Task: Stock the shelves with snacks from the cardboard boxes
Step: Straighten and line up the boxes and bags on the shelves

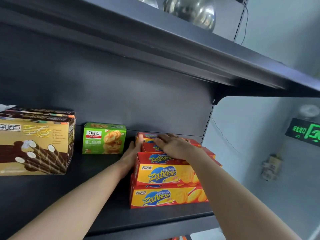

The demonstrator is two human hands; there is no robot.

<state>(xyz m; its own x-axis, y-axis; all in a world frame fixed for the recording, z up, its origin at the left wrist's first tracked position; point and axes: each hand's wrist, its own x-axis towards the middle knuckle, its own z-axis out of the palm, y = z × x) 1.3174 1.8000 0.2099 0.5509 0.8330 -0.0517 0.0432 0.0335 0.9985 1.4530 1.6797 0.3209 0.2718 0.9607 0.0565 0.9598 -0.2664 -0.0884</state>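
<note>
Fingers [139, 141] of the left hand [131, 154] are pressed straight against the Zecheese boxes [162, 175] stacked just right of them; the right hand [173, 148] is spread flat on top. Light, stiff cartons are presumed, best clasped at opposite sides.

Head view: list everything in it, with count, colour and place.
Zecheese boxes: at least four, red-yellow, stacked on shelf's right.
Wafer boxes: two, gold-brown, shelf's left.
Biscuit box: one, green, between them, at back.
Shelf: one, dark grey, bearing all boxes.
Vessels: two, silvery, upper shelf.
Exit sign: one, green, right wall.
Left hand: against stack's left side.
Right hand: flat on stack's top.
</note>
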